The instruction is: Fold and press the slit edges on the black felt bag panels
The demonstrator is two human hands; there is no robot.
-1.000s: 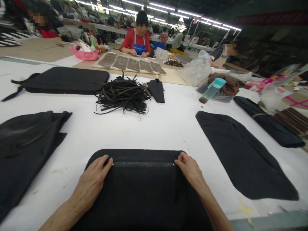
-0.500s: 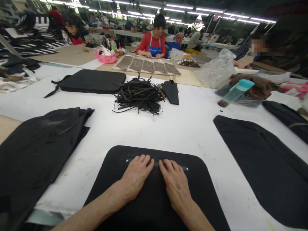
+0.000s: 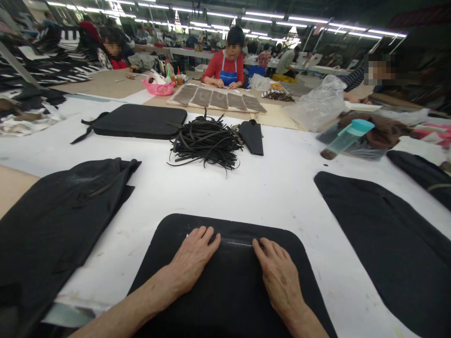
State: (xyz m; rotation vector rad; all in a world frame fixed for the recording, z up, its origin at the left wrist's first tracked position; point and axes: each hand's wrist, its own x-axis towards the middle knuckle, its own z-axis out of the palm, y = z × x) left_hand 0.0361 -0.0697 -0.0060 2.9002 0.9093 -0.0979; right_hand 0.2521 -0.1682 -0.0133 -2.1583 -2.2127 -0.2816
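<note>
While both hands rest palm-down near its far edge, the flat, round-cornered black sheet-material panel (image 3: pixel 229 295) lies on the white-covered table (image 3: pixel 275 188) directly before the person, at the hub of an imagined clock face. The left hand (image 3: pixel 193 257) touches it toward eleven o'clock, fingers released and loosely bent; the right hand (image 3: pixel 281 272) touches it toward one, its fingers likewise unclenched, spread on the surface. How hard either presses, I cannot tell. Between the thumbs runs a thin, shiny pale line (image 3: pixel 237 243).

Around the panel, a creased, folded black sheet (image 3: pixel 66 220) lies between nine and ten o'clock, a padded black slab with ties (image 3: pixel 137 122) at eleven, a tangled heap of narrow black strips (image 3: pixel 206 143) at twelve, a translucent bottle with a turquoise lid (image 3: pixel 347 138) near two, and another smooth black panel (image 3: pixel 387 244) near three.
</note>
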